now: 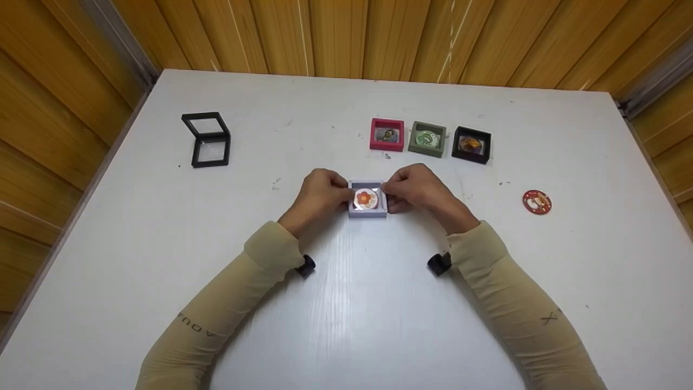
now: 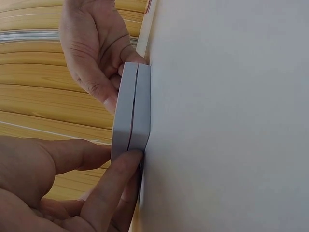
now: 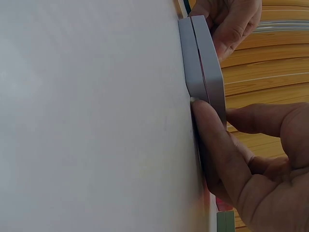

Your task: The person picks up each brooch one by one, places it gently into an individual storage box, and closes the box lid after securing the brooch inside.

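A small lavender display frame (image 1: 368,214) lies on the white table in front of me. Inside it, behind clear film, shows a round badge (image 1: 366,199) with a red-orange flower on white. My left hand (image 1: 320,194) pinches the left side of the frame between thumb and fingers. On the opposite side, my right hand (image 1: 419,187) grips it the same way. Both wrist views show the two halves of the frame (image 2: 141,104) pressed face to face, a thin dark seam running between them. The frame's underside is hidden.
Behind the hands stand a red frame (image 1: 387,147), a green frame (image 1: 427,150) and a black frame (image 1: 471,157), each with a round picture inside. An opened black frame (image 1: 227,149) stands at the back left. A loose red badge (image 1: 537,202) lies at the right.
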The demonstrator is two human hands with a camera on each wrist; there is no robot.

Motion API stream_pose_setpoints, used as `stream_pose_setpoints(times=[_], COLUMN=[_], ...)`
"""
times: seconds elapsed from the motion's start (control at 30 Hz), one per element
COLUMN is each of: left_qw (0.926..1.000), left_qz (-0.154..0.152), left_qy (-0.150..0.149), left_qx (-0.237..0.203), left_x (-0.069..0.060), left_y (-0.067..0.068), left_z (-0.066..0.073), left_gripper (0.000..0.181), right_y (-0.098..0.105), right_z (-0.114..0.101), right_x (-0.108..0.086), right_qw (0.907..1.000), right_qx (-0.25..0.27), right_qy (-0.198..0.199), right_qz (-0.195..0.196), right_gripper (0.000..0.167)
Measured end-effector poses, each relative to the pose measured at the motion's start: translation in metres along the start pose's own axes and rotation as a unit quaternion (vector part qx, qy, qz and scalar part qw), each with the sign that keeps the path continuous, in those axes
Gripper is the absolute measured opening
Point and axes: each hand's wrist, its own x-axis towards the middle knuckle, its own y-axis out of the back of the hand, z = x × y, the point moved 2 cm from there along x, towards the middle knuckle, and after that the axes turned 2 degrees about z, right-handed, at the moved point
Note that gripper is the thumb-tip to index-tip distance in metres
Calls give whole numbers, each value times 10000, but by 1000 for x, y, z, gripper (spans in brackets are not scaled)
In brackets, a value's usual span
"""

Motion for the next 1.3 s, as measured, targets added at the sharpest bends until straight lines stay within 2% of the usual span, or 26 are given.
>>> stream_pose_setpoints(times=[0.3,0.8,1.3], left_qw=[9999,9999,9990], left_qz=[-65,-38,-102], left_qy=[99,93,339], left_qx=[-92,-117,-259], left_x=[-1,2,1], left_y=[0,-1,0], left_z=[1,0,1], left_gripper=[17,17,19], right_y=[0,1,1], right_z=[0,0,-2], right_x=[1,0,1], right_qw=[9998,10000,9988], right_qx=[-211,-42,-468], right_qy=[25,-58,-109], right_qz=[18,-25,65], right_gripper=[19,17,19])
